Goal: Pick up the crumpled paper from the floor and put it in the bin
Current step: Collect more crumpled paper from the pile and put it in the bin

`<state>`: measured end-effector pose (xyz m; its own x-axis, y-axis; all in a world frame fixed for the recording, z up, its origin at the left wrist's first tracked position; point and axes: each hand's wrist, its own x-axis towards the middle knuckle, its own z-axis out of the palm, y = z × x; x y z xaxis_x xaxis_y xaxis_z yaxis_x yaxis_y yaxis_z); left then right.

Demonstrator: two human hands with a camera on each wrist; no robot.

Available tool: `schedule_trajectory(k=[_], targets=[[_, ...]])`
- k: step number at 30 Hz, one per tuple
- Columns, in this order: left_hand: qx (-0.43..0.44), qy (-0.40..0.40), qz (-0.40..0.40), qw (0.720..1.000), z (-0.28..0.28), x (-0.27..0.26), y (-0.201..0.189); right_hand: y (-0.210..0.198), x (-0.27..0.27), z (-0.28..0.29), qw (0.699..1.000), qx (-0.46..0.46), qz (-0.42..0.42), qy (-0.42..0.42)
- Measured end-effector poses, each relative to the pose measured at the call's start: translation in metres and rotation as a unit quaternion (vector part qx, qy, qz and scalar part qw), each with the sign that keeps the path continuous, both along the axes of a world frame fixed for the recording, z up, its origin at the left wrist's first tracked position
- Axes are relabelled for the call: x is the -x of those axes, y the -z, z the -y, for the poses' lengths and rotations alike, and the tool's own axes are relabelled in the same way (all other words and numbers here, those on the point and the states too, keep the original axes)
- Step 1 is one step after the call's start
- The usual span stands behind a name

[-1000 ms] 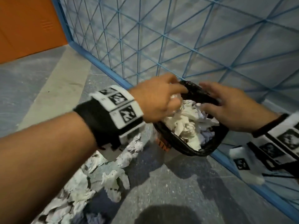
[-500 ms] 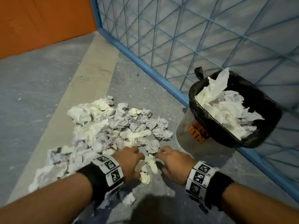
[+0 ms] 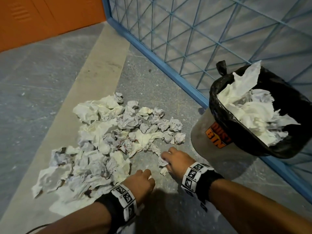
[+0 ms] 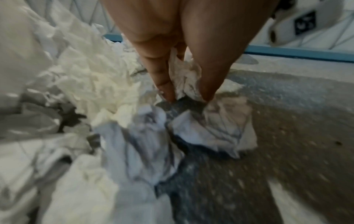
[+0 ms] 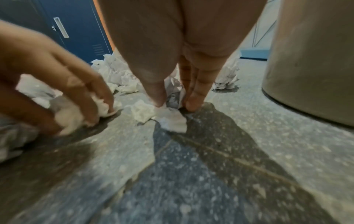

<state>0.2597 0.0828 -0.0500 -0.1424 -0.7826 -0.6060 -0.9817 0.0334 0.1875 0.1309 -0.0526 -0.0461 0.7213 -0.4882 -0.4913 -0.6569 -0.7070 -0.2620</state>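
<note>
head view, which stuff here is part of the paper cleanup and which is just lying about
Job: paper pile; bin; left hand, right hand, each pinching a scrap.

Background: blue mesh fence; orange wall; blue locker.

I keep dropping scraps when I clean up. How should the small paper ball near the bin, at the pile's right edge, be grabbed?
Come from straight above the paper ball and pinch across its middle. It is compact, roundish and sits apart from the pile on bare floor, so fingers probably fit down both sides.
</note>
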Motion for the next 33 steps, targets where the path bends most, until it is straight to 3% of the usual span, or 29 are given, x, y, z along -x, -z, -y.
schedule_trajectory(k=[4, 8, 11, 13, 15, 17, 19, 21, 23, 25, 29, 31, 33], targets=[[0.053, -0.035, -0.043, 0.997, 0.011, -0.014, -0.031, -0.019, 0.009, -0.006, 0.998, -0.030, 0.030, 0.035], [0.177, -0.082, -0.121, 0.973, 0.029, -0.038, -0.090, -0.083, 0.022, -0.007, 0.989, -0.044, 0.127, 0.060], [0.337, -0.111, -0.141, 0.924, 0.059, -0.046, -0.154, -0.158, 0.046, -0.009, 0.970, 0.023, 0.236, 0.055], [0.432, -0.113, -0.167, 0.879, 0.088, -0.036, -0.203, -0.212, 0.070, -0.003, 0.946, 0.128, 0.290, 0.067], [0.502, -0.079, -0.194, 0.839, 0.119, -0.014, -0.250, -0.252, 0.096, 0.018, 0.908, 0.250, 0.319, 0.110], [0.537, -0.035, -0.215, 0.815, 0.147, 0.014, -0.271, -0.272, 0.119, 0.049, 0.889, 0.305, 0.296, 0.171], [0.512, -0.011, -0.244, 0.823, 0.168, 0.047, -0.269, -0.269, 0.135, 0.077, 0.903, 0.308, 0.231, 0.192], [0.435, -0.015, -0.247, 0.866, 0.180, 0.076, -0.251, -0.252, 0.144, 0.099, 0.914, 0.303, 0.194, 0.189], [0.357, -0.007, -0.188, 0.915, 0.185, 0.095, -0.230, -0.234, 0.147, 0.113, 0.934, 0.273, 0.149, 0.176], [0.310, 0.027, -0.089, 0.946, 0.189, 0.105, -0.215, -0.215, 0.146, 0.121, 0.960, 0.236, 0.070, 0.131], [0.232, 0.074, 0.014, 0.970, 0.197, 0.107, -0.210, -0.207, 0.139, 0.129, 0.969, 0.202, -0.030, 0.140], [0.236, 0.089, -0.002, 0.968, 0.197, 0.100, -0.216, -0.223, 0.136, 0.126, 0.964, 0.207, -0.044, 0.162], [0.303, 0.075, -0.090, 0.946, 0.191, 0.082, -0.226, -0.248, 0.133, 0.115, 0.956, 0.230, -0.003, 0.182]])
